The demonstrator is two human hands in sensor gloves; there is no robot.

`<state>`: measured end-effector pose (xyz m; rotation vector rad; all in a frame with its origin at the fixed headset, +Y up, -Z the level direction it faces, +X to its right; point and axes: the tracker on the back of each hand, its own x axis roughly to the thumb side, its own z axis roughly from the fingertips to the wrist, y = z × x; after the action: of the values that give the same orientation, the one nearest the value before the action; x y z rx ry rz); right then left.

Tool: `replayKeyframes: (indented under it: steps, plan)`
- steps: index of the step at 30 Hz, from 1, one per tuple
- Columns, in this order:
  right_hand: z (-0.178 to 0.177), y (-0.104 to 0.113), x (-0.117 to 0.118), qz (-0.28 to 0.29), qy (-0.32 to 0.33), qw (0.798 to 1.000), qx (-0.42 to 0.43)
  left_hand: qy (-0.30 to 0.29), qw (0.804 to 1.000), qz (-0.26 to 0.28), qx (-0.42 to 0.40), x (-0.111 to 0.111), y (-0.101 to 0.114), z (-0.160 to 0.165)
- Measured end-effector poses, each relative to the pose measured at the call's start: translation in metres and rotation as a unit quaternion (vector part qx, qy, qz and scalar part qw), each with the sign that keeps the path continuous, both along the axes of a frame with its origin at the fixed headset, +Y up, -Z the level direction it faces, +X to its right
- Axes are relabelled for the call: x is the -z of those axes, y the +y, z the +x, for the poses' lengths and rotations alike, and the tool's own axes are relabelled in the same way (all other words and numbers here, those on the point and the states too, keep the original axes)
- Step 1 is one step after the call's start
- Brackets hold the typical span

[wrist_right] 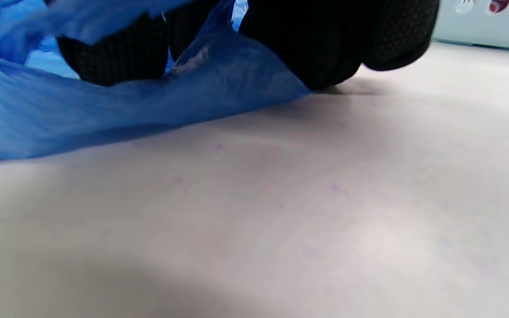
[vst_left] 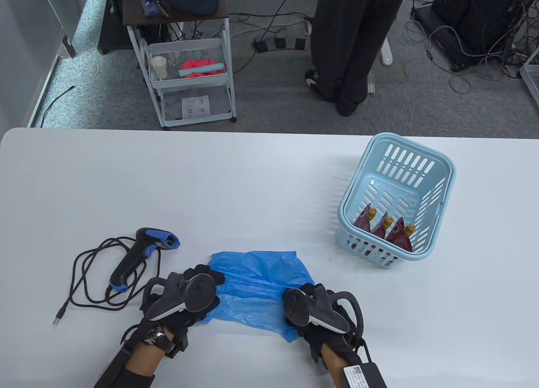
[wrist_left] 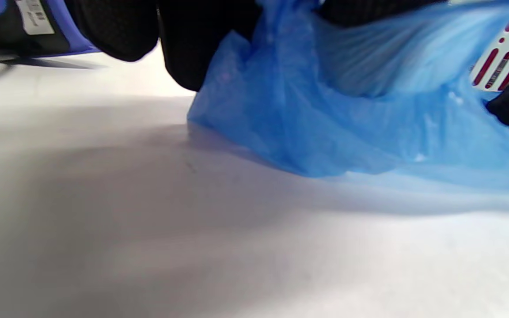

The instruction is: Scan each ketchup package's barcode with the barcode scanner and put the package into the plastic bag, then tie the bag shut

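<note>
Barcode scanner (vst_left: 141,257) lies idle on the left. Left hand (vst_left: 185,297) pinches the blue plastic bag (vst_left: 257,291) at its near edge, right hand (vst_left: 313,310) seemingly likewise. Thin, limp, slippery film: best gripped at the mouth. Ketchup packages (vst_left: 385,232) wait in the basket (vst_left: 438,185), far right.

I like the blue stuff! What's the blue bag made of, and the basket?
The blue bag looks like thin, slightly see-through plastic film: it wrinkles and folds softly. The basket looks like hard, smooth, pale-blue moulded plastic, with stiff slotted walls.
</note>
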<state>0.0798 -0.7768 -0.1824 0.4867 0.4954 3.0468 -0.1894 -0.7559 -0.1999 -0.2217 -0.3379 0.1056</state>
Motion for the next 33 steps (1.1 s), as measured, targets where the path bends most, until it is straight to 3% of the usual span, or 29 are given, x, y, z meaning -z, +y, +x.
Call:
replayKeyframes:
  steps: [5,15,19,23,26,28,29,31,33]
  plan:
    - [-0.001,0.001,0.003,-0.01,0.0,1.0,-0.021,0.021,1.0,0.001,-0.01,0.003,0.005,-0.01]
    - [-0.002,0.001,0.004,-0.015,0.003,1.0,-0.024,0.07,0.989,0.026,-0.128,0.004,0.046,-0.051]
    - [-0.002,0.001,0.004,-0.017,0.005,1.0,-0.024,0.053,0.987,0.077,-0.134,-0.007,0.075,-0.046]
    - [-0.004,0.001,0.002,-0.019,0.014,0.999,-0.025,-0.018,0.987,0.125,-0.098,-0.026,0.088,-0.012]
    - [-0.005,0.0,0.0,-0.02,0.02,0.999,-0.025,-0.086,0.988,0.12,-0.044,-0.037,0.078,0.022]
    - [-0.006,0.0,-0.001,-0.02,0.025,0.999,-0.026,-0.116,0.987,0.113,0.021,-0.044,0.056,0.048]
    - [-0.006,0.0,-0.002,-0.021,0.027,0.999,-0.027,-0.13,0.981,0.108,0.093,-0.046,0.041,0.06]
    - [-0.007,0.001,-0.004,-0.02,0.033,0.999,-0.028,-0.128,0.968,0.103,0.191,-0.043,0.013,0.071]
    - [-0.007,0.001,-0.006,-0.02,0.036,0.999,-0.029,-0.109,0.973,0.08,0.185,-0.033,-0.011,0.068]
